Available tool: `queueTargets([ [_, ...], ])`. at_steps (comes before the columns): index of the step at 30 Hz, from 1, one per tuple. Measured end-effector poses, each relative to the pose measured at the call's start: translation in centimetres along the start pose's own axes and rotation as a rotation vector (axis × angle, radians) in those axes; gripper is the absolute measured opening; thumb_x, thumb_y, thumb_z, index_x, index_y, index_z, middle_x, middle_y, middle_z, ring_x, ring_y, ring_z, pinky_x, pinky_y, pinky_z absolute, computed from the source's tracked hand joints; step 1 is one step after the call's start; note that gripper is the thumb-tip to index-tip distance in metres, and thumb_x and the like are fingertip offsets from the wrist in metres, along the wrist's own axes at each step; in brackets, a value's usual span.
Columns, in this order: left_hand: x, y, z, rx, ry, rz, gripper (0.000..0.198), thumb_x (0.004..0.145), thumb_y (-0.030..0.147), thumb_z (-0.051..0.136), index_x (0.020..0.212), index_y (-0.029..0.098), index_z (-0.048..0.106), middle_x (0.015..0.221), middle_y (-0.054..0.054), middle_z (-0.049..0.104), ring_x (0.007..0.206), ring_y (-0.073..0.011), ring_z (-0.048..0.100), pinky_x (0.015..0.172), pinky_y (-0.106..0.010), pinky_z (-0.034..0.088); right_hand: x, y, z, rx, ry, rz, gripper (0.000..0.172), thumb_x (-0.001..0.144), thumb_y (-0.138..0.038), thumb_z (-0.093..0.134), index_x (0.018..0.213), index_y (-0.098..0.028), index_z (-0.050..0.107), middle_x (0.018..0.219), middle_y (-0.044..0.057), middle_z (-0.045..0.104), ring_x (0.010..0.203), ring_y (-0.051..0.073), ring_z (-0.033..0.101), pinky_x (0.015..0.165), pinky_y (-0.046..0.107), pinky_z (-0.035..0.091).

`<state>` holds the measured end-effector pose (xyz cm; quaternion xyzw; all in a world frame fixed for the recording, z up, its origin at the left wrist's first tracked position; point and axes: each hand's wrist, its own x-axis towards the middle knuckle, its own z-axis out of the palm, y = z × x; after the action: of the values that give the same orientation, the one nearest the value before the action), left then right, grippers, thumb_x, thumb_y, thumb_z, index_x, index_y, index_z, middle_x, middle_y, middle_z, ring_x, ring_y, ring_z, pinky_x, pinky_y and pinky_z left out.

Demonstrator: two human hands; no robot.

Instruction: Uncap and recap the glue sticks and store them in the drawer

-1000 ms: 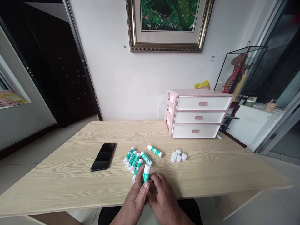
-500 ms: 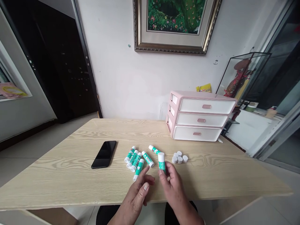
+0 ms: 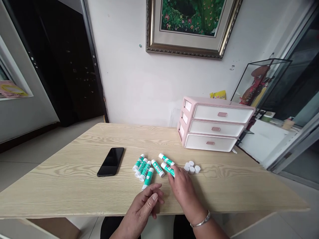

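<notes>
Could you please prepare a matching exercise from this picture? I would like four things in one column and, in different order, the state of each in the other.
Things:
1. Right hand
2. Left hand
3. Phone
4. Drawer unit

States:
A. Lying flat on the table, screen dark
B. Holding one end of a green-and-white tube
C. Pink and white, all drawers closed
D. Holding nothing

Pairs: 1-B, 2-D, 3-A, 4-C

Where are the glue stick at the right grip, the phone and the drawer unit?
Glue stick (image 3: 167,169): head view, on its green label.
Phone (image 3: 111,161): head view, middle of its dark screen.
Drawer unit (image 3: 216,129): head view, on the middle drawer's handle.
</notes>
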<state>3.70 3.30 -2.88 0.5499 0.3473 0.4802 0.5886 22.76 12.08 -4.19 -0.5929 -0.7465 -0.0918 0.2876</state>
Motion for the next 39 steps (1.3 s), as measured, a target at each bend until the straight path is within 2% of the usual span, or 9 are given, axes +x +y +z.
queueTargets([
  [7, 0.0, -0.1, 0.0, -0.010, 0.006, 0.016, 0.046, 0.099, 0.056, 0.056, 0.128, 0.021, 0.067, 0.104, -0.009, 0.067, 0.088, -0.0209, 0.064, 0.067, -0.030, 0.055, -0.2, 0.1, -0.6, -0.027, 0.019, 0.000, 0.018, 0.095, -0.019, 0.066, 0.112, -0.020, 0.067, 0.105, 0.010, 0.071, 0.104, 0.029, 0.065, 0.093, 0.041, 0.050],
  [12, -0.2, 0.4, 0.3, -0.005, 0.022, -0.003, 0.049, 0.098, 0.058, 0.057, 0.123, 0.019, 0.070, 0.098, -0.009, 0.069, 0.082, -0.0187, 0.063, 0.067, -0.029, 0.054, 0.1, -1.8, -2.3, 0.022, 0.085, -0.101, 0.018, 0.100, -0.025, 0.057, 0.114, -0.022, 0.067, 0.107, 0.011, 0.071, 0.103, 0.028, 0.064, 0.092, 0.043, 0.050],
  [16, -0.2, 0.4, 0.3, -0.027, 0.020, -0.004, 0.048, 0.097, 0.058, 0.058, 0.120, 0.018, 0.070, 0.098, -0.010, 0.070, 0.081, -0.0186, 0.064, 0.066, -0.029, 0.053, 0.5, -3.6, -2.3, -0.004, 0.027, -0.155, 0.015, 0.100, -0.026, 0.054, 0.103, -0.022, 0.068, 0.097, 0.010, 0.073, 0.092, 0.028, 0.067, 0.083, 0.042, 0.053],
  [19, -0.1, 0.4, 0.1, -0.035, 0.004, -0.003, 0.044, 0.099, 0.056, 0.057, 0.115, 0.018, 0.071, 0.095, -0.009, 0.070, 0.080, -0.0185, 0.064, 0.067, -0.029, 0.052, 0.8, -4.4, -1.7, -0.042, -0.050, -0.126, 0.012, 0.098, -0.027, 0.059, 0.093, -0.022, 0.069, 0.088, 0.011, 0.073, 0.084, 0.029, 0.068, 0.074, 0.042, 0.053],
  [24, -0.1, 0.7, 0.1, -0.040, -0.008, -0.010, 0.043, 0.099, 0.056, 0.056, 0.108, 0.017, 0.072, 0.095, -0.009, 0.070, 0.081, -0.0183, 0.064, 0.066, -0.028, 0.051, 1.3, -5.1, -1.2, -0.093, -0.143, -0.062, 0.014, 0.095, -0.032, 0.065, 0.090, -0.020, 0.071, 0.079, 0.013, 0.074, 0.075, 0.030, 0.071, 0.064, 0.039, 0.051],
  [30, -0.2, 0.5, 0.2, -0.048, 0.016, -0.012, 0.045, 0.098, 0.057, 0.058, 0.110, 0.016, 0.072, 0.089, -0.008, 0.069, 0.079, -0.0182, 0.063, 0.066, -0.029, 0.051, 1.1, -4.9, 0.1, -0.135, -0.140, 0.056, 0.015, 0.094, -0.030, 0.063, 0.086, -0.020, 0.070, 0.072, 0.011, 0.074, 0.065, 0.027, 0.072, 0.056, 0.034, 0.048],
  [32, -0.2, 0.2, 0.2, -0.046, 0.027, -0.022, 0.047, 0.097, 0.058, 0.059, 0.113, 0.016, 0.072, 0.087, -0.008, 0.070, 0.077, -0.0180, 0.063, 0.067, -0.029, 0.051, 0.6, -4.5, 0.3, -0.050, -0.085, 0.091, 0.015, 0.095, -0.030, 0.062, 0.084, -0.021, 0.069, 0.070, 0.009, 0.074, 0.066, 0.027, 0.072, 0.057, 0.033, 0.049],
  [35, -0.2, 0.2, 0.2, -0.044, 0.051, -0.040, 0.048, 0.096, 0.059, 0.060, 0.115, 0.017, 0.072, 0.090, -0.009, 0.071, 0.079, -0.0187, 0.064, 0.067, -0.029, 0.051, -0.9, -4.0, -0.4, 0.205, -0.014, 0.110, 0.019, 0.098, -0.034, 0.055, 0.087, -0.023, 0.066, 0.069, 0.006, 0.072, 0.064, 0.025, 0.071, 0.057, 0.034, 0.048],
  [39, -0.2, 0.9, 0.5, -0.016, 0.126, -0.079, 0.049, 0.094, 0.062, 0.061, 0.117, 0.019, 0.071, 0.093, -0.007, 0.071, 0.081, -0.0188, 0.064, 0.071, -0.029, 0.053, -3.5, -4.0, -2.3, 0.552, -0.030, 0.116, 0.020, 0.099, -0.038, 0.052, 0.095, -0.024, 0.066, 0.075, 0.003, 0.075, 0.065, 0.021, 0.070, 0.060, 0.031, 0.051],
])
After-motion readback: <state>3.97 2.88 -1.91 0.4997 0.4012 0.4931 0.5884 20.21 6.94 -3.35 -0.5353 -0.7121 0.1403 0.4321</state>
